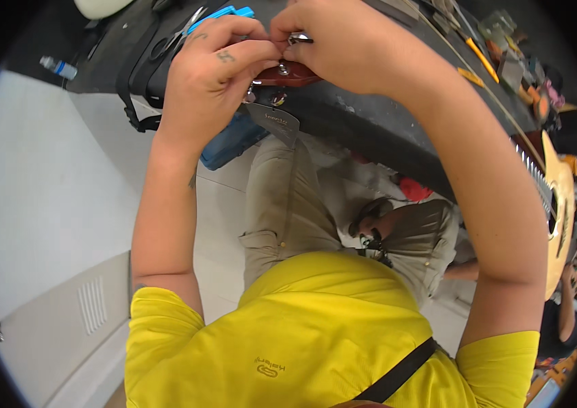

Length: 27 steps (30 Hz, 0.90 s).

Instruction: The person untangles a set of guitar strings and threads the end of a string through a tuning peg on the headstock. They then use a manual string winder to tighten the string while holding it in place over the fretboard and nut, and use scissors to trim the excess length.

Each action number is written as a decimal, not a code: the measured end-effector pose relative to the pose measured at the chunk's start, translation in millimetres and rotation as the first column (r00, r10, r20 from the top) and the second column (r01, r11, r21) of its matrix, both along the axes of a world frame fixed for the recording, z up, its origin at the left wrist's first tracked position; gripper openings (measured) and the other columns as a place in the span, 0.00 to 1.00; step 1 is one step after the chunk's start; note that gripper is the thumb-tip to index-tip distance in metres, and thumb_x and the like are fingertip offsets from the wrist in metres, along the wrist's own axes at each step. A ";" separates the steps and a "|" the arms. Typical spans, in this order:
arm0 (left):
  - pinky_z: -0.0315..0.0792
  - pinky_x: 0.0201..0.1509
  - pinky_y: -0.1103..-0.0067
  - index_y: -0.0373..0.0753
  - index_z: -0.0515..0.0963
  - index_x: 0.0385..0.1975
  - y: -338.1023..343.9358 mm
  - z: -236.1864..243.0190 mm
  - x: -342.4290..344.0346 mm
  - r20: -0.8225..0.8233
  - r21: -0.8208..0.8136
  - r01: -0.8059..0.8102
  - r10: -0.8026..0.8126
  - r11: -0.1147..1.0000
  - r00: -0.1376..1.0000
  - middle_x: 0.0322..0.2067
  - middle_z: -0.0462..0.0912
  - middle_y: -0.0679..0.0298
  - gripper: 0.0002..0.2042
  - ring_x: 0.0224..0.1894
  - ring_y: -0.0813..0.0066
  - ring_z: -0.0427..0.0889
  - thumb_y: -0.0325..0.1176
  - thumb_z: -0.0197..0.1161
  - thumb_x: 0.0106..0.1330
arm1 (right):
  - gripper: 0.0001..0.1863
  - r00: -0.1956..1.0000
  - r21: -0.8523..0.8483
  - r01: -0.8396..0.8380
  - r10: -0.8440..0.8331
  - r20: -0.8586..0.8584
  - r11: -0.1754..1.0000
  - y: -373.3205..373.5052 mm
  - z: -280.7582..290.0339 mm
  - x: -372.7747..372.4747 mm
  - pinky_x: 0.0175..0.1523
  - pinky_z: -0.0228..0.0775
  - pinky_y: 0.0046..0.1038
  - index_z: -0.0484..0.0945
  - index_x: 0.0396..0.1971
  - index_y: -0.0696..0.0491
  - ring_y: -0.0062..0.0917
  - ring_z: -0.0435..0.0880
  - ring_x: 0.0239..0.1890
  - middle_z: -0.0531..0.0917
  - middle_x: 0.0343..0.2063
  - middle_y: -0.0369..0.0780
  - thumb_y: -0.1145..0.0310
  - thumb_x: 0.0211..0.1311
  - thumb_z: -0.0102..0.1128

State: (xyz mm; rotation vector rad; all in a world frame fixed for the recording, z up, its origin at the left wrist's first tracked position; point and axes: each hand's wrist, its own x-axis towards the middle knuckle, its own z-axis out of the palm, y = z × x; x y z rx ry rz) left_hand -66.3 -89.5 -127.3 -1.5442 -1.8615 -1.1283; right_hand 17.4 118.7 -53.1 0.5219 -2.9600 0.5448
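My left hand (203, 88) is closed, its fingertips pinched at a red-brown wooden piece (294, 79), which looks like a guitar headstock with silver tuning pegs (283, 68). My right hand (350, 51) is closed just right of it, fingers curled by a small metal part (299, 39). What each pinch holds is hidden by the fingers. A dark card tag (273, 121) hangs from the wooden piece over the front edge of the black bench (356, 115). Scissors (180, 37) and a bright blue object (224, 13) lie behind my left hand.
A black strap (127, 95) and a water bottle (59, 68) are at the left. Tools (482, 58) crowd the bench's right end, near a pale acoustic guitar (560, 204). A blue container (224, 146) sits below the bench. A co-worker (564, 319) is at the right edge.
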 end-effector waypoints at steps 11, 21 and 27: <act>0.82 0.46 0.80 0.32 0.90 0.39 -0.1 9.6 23.2 0.135 -0.113 -0.055 0.070 0.992 0.988 0.45 0.89 0.63 0.07 0.42 0.75 0.88 0.15 0.73 0.65 | 0.11 0.993 0.170 -0.051 0.067 -0.093 0.984 3.8 18.6 30.6 0.56 0.79 0.40 0.91 0.40 0.62 0.46 0.85 0.49 0.84 0.47 0.53 0.71 0.70 0.65; 0.81 0.47 0.77 0.33 0.92 0.43 4.2 6.3 43.3 0.509 -0.077 -0.116 0.139 0.990 0.850 0.45 0.91 0.63 0.09 0.43 0.74 0.88 0.19 0.69 0.65 | 0.13 0.985 0.290 -0.137 0.099 0.139 0.947 5.7 44.0 23.8 0.51 0.81 0.39 0.92 0.38 0.61 0.42 0.89 0.44 0.88 0.42 0.49 0.66 0.68 0.71; 0.81 0.51 0.78 0.30 0.91 0.46 -6.8 11.8 38.0 0.587 -0.095 0.006 0.051 0.995 0.808 0.52 0.89 0.60 0.11 0.46 0.75 0.87 0.17 0.67 0.66 | 0.08 0.984 0.162 -0.157 0.168 -0.060 0.974 10.6 24.0 11.7 0.40 0.80 0.39 0.91 0.32 0.61 0.43 0.87 0.32 0.89 0.33 0.52 0.72 0.63 0.68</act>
